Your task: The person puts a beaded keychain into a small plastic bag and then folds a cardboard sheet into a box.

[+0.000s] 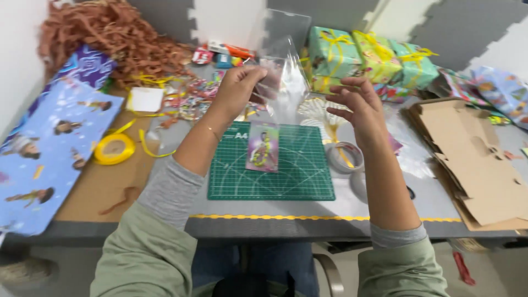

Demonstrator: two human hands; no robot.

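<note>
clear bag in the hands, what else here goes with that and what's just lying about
In hand or right under the hands:
- clear plastic bag, held up by the left hand and right hand
- small purple card
- green cutting mat

Lying about:
- yellow ribbon roll
- wrapped gift boxes
- brown paper shred
- flat cardboard
- blue wrapping paper

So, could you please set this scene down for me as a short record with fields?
Left hand: raised, pinching the edge of a clear plastic bag
Right hand: raised beside the bag, fingers spread, contact unclear
Beneath the hands: green cutting mat with a small purple printed card lying on it
Left of mat: roll of yellow ribbon, blue patterned wrapping paper
Far side: wrapped gift boxes tied with yellow ribbon
Right: flat brown cardboard cut-outs
</note>
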